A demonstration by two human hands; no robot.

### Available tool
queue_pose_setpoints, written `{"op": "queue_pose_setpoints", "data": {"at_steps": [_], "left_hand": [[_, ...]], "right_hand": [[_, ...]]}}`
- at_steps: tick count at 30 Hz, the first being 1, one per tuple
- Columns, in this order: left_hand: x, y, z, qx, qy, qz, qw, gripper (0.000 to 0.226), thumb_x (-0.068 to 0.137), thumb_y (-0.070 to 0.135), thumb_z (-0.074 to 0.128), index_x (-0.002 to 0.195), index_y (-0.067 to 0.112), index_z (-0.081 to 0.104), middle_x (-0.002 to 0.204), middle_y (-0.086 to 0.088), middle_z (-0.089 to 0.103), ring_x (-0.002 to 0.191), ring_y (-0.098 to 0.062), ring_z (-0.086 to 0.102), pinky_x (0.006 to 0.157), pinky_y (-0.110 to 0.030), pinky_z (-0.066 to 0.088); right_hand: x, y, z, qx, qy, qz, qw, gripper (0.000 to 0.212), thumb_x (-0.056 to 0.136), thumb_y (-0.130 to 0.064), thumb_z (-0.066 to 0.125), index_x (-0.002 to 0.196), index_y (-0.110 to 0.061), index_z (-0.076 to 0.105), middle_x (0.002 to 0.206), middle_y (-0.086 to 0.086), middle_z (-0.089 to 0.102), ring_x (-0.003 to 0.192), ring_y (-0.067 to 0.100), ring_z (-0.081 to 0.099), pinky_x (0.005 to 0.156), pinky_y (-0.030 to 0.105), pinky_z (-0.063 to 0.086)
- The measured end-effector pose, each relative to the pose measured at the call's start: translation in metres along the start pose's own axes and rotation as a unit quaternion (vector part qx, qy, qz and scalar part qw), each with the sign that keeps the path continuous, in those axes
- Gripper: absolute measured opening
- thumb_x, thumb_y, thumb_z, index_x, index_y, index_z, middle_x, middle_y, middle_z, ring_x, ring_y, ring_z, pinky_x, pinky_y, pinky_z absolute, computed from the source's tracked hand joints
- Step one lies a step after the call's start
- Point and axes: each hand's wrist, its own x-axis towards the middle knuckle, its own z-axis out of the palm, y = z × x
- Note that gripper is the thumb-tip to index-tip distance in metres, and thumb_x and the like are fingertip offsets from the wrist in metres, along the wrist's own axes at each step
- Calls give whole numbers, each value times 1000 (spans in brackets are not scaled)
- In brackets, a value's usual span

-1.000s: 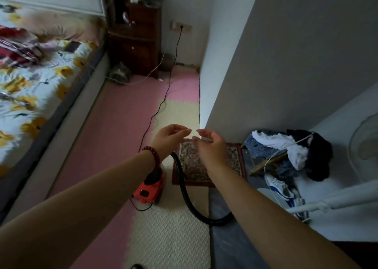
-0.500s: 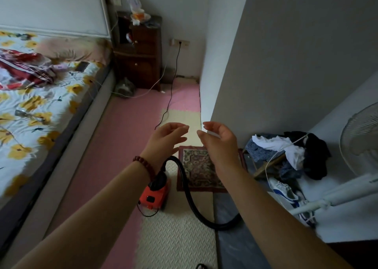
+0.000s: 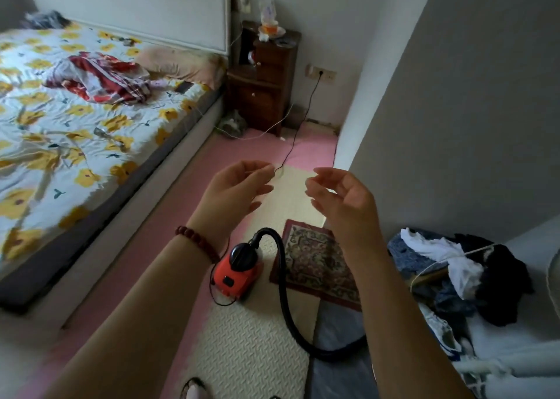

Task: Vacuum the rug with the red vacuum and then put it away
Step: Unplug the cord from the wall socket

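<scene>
The red vacuum (image 3: 238, 272) sits on the cream mat below my hands, its black hose (image 3: 288, 301) arching up and curving right along the floor. The small patterned rug (image 3: 315, 265) lies just right of it, against the wall's corner. A black power cord (image 3: 303, 119) runs from the vacuum across the floor to the wall socket (image 3: 321, 72). My left hand (image 3: 235, 191) and my right hand (image 3: 342, 200) are raised in front of me, apart, fingers loosely curled, holding nothing. A bead bracelet circles my left wrist.
A bed (image 3: 75, 119) with a flowered sheet fills the left. A dark wooden nightstand (image 3: 263, 86) stands at the back. A grey wall (image 3: 454, 110) juts in on the right. Clothes (image 3: 454, 265) and a white fan stand (image 3: 515, 365) crowd the right floor.
My view has tilted upward, showing more of the bed and nightstand. My hands, fingertips nearly touching before, have drawn apart.
</scene>
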Motion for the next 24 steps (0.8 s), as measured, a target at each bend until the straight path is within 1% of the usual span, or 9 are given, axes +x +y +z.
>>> {"op": "queue_pose_setpoints", "data": {"at_steps": [2, 3, 6, 8, 10, 14, 18, 21, 24], "left_hand": [[-5, -3, -4, -14, 33, -5, 999, 8, 92, 28, 54, 93, 25, 61, 96, 10, 66, 90, -8, 62, 83, -27, 49], [-7, -5, -9, -20, 50, -9, 998, 9, 92, 29, 54, 93, 25, 61, 95, 10, 67, 90, -9, 63, 83, -27, 49], [-16, -7, -28, -21, 90, -14, 996, 11, 92, 31, 54, 95, 25, 62, 95, 11, 67, 93, -9, 63, 84, -28, 49], [-20, -7, -47, -23, 119, -15, 992, 10, 92, 31, 55, 94, 25, 62, 94, 12, 67, 92, -9, 63, 84, -28, 49], [-23, -6, -68, -27, 147, -20, 989, 7, 91, 29, 56, 91, 26, 62, 93, 11, 67, 90, -8, 63, 85, -30, 49], [-24, -6, -119, -47, 193, -26, 980, 7, 92, 24, 56, 91, 26, 62, 94, 10, 66, 88, -7, 63, 86, -30, 50], [-26, -4, -183, -71, 215, -25, 974, 7, 92, 24, 56, 90, 25, 62, 97, 7, 66, 88, -8, 63, 83, -27, 49], [-27, 2, -246, -70, 237, -25, 969, 6, 92, 24, 57, 92, 24, 62, 96, 6, 65, 87, -8, 62, 81, -25, 48], [-29, 7, -311, -51, 265, -24, 963, 4, 91, 25, 60, 91, 25, 64, 97, 4, 66, 91, -10, 63, 87, -30, 49]], "right_hand": [[6, 3, 9, 7, -24, 8, 1000, 16, 82, -23, 71, 97, -21, 65, 96, -4, 70, 94, 15, 67, 89, 33, 54], [9, 4, 15, 11, -38, 10, 999, 15, 82, -24, 71, 96, -22, 65, 96, -3, 69, 96, 18, 66, 90, 35, 54], [12, 7, 41, 20, -83, 14, 996, 14, 81, -27, 71, 93, -25, 65, 97, -3, 69, 98, 20, 66, 92, 36, 53], [12, 9, 63, 19, -115, 16, 993, 16, 80, -30, 72, 94, -26, 65, 98, -2, 69, 98, 20, 65, 91, 35, 53], [12, 7, 85, 13, -141, 13, 990, 16, 80, -31, 72, 94, -27, 65, 99, -2, 69, 98, 19, 65, 86, 32, 53], [13, 0, 137, 13, -184, 9, 983, 12, 82, -27, 70, 93, -27, 65, 99, -1, 68, 94, 16, 64, 78, 25, 49], [11, -7, 206, 19, -219, 2, 975, 8, 82, -25, 70, 87, -28, 65, 87, -6, 67, 80, 14, 59, 70, 26, 47], [4, -11, 275, 27, -248, 9, 968, 7, 84, -24, 69, 89, -27, 65, 89, -6, 67, 83, 12, 62, 71, 23, 50], [-6, -12, 344, 32, -285, 27, 958, 7, 84, -22, 69, 89, -25, 65, 88, -7, 66, 84, 10, 63, 73, 21, 50]]}}
